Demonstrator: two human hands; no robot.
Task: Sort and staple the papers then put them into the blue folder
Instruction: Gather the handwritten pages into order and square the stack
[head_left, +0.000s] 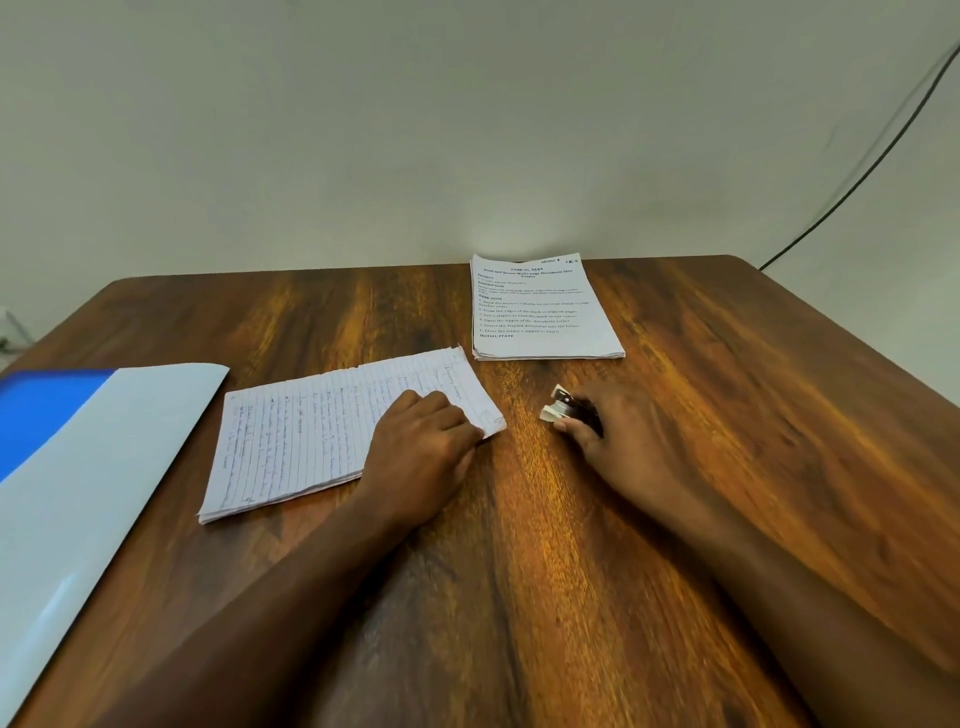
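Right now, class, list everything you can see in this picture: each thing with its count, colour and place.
Table: one, brown wood, fills the lower view.
Handwritten lined papers: one stack, white, left of centre, under the left hand.
Printed papers: one stack, white, far edge by the wall.
Folder: one, blue with a pale cover, left edge.
Stapler: one, black and silver, in the right hand.
Cable: one, dark, on the wall at right.
Left hand: pressing the lined stack.
Right hand: grip closed on the stapler.

Wooden bench (519, 597) with blue folder (78, 467), handwritten lined papers (301, 441), printed paper stack (540, 312).
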